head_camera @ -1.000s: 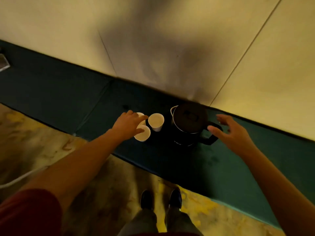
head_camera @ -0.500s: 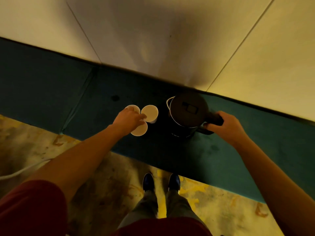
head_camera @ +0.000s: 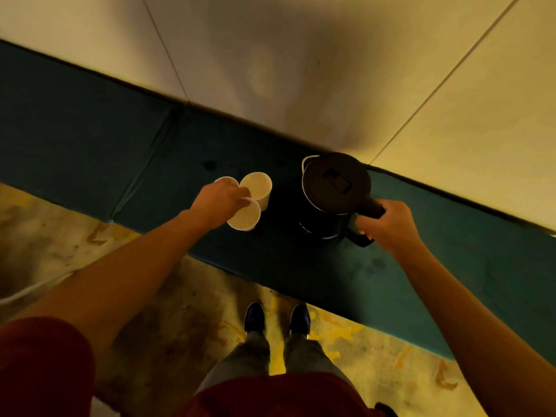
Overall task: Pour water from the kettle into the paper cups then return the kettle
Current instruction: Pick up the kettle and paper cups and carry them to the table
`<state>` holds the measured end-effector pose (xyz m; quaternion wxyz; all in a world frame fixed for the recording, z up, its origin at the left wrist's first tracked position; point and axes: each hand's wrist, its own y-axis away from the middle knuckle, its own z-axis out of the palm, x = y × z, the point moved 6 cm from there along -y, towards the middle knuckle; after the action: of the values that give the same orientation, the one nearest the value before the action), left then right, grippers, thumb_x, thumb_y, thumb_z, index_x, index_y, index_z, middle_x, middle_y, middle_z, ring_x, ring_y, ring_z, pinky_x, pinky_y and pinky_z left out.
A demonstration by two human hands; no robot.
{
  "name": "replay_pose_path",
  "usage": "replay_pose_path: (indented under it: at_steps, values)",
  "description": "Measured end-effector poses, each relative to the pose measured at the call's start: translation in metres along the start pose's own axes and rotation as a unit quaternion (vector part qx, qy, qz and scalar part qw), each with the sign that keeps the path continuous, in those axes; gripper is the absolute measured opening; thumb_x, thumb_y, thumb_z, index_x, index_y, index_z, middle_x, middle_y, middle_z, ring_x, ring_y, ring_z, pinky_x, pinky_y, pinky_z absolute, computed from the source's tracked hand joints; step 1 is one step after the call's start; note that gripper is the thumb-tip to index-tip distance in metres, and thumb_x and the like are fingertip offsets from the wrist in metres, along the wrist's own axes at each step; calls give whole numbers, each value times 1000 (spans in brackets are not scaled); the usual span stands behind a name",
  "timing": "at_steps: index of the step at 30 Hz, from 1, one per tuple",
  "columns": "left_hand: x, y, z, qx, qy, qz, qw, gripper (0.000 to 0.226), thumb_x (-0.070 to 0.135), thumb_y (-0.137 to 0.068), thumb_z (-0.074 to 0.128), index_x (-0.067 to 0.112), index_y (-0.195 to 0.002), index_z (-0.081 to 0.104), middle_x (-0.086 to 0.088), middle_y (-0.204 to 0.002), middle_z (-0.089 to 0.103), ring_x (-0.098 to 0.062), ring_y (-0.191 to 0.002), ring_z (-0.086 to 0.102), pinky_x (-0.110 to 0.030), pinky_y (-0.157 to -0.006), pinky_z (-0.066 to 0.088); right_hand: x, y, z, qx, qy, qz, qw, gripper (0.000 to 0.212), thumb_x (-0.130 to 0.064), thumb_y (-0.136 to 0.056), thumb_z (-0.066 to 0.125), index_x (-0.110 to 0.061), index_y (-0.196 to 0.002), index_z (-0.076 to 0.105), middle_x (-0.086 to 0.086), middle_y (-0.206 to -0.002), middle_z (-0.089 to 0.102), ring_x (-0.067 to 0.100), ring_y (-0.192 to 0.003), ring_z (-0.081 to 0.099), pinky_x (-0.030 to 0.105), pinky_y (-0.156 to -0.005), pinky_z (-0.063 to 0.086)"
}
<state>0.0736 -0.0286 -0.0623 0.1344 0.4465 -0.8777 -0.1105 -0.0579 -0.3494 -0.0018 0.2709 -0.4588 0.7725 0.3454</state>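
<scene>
A black kettle (head_camera: 334, 188) with its lid closed stands upright on a dark green padded bench (head_camera: 451, 266). My right hand (head_camera: 388, 225) is closed around the kettle's handle on its right side. Left of the kettle stand three white paper cups close together: a near cup (head_camera: 245, 218), a far cup (head_camera: 257, 185) and a left cup (head_camera: 225, 180) mostly hidden by my hand. My left hand (head_camera: 218, 203) rests over the cups, its fingers on the near cup's rim.
A pale wall (head_camera: 301, 70) rises right behind the bench. The stained yellowish floor (head_camera: 150, 326) and my shoes (head_camera: 276, 320) lie below the bench's front edge. A white cable (head_camera: 27, 293) runs on the floor at the left.
My right hand went from open beside the handle to closed around it. My left hand stayed on the cups. The kettle has not visibly left the bench.
</scene>
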Motion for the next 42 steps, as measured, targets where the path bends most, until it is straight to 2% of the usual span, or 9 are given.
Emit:
replay_pose_path:
  at_steps: [2, 6, 11, 15, 18, 22, 25, 29, 42]
  values:
    - [0, 1, -7, 6, 1, -6, 1000, 30, 41, -98, 55, 25, -123, 60, -7, -109, 64, -22, -92, 66, -28, -69, 51, -4, 0, -2, 1, -9, 2, 1000, 25, -17, -66, 69, 8, -66, 62, 15, -50, 63, 16, -46, 58, 30, -49, 49]
    - [-10, 50, -26, 30, 47, -99, 994, 33, 43, -97, 56, 27, -126, 60, -6, -113, 62, -25, -99, 65, -32, -77, 55, -44, 6, 1, -48, 5, -71, 996, 23, -15, -67, 71, 2, -59, 58, -4, -41, 56, 3, -36, 52, 17, -39, 43]
    - [-16, 112, -34, 97, 65, -211, 970, 32, 40, -98, 55, 27, -127, 62, -6, -114, 63, -26, -100, 66, -29, -74, 48, -86, 14, 3, -127, 41, -168, 977, 25, 3, -80, 74, 9, -62, 58, 12, -49, 56, 20, -42, 51, 30, -50, 44]
    - [-4, 193, -27, 142, 102, -332, 927, 33, 41, -101, 51, 21, -123, 65, -11, -109, 69, -28, -93, 68, -37, -78, 57, -119, 37, 27, -218, 76, -231, 945, 24, -2, -83, 73, 9, -66, 59, 10, -51, 58, 14, -41, 53, 28, -47, 48]
    - [5, 263, -15, 183, 135, -414, 881, 34, 44, -100, 51, 21, -119, 67, -9, -108, 71, -27, -92, 68, -35, -69, 52, -141, 63, 49, -248, 78, -274, 926, 18, -4, -79, 74, 7, -69, 64, 22, -56, 64, 24, -46, 59, 40, -54, 56]
    - [30, 361, 11, 217, 178, -499, 820, 32, 46, -97, 56, 23, -115, 69, -9, -112, 72, -28, -92, 69, -35, -71, 53, -162, 105, 86, -316, 95, -318, 889, 21, -20, -68, 73, -1, -64, 66, 17, -55, 68, 33, -51, 69, 52, -60, 63]
    - [58, 430, 34, 242, 197, -551, 774, 32, 46, -97, 56, 22, -115, 70, -10, -112, 72, -30, -94, 68, -35, -73, 51, -174, 146, 121, -365, 90, -338, 863, 35, -35, -56, 66, -1, -62, 60, 18, -55, 64, 21, -48, 62, 46, -54, 57]
    - [99, 519, 72, 245, 214, -617, 717, 36, 44, -98, 58, 18, -120, 68, -11, -117, 71, -29, -98, 68, -38, -78, 52, -178, 215, 167, -437, 99, -359, 819, 19, -37, -53, 66, -19, -58, 68, 2, -49, 67, 11, -46, 67, 30, -53, 53]
    - [224, 763, 179, 216, 229, -738, 597, 36, 44, -97, 58, 18, -121, 67, -10, -108, 72, -24, -86, 66, -32, -71, 51, -135, 448, 244, -535, 125, -422, 721, 14, -35, -59, 69, -21, -58, 69, 3, -42, 62, 24, -44, 63, 61, -66, 63]
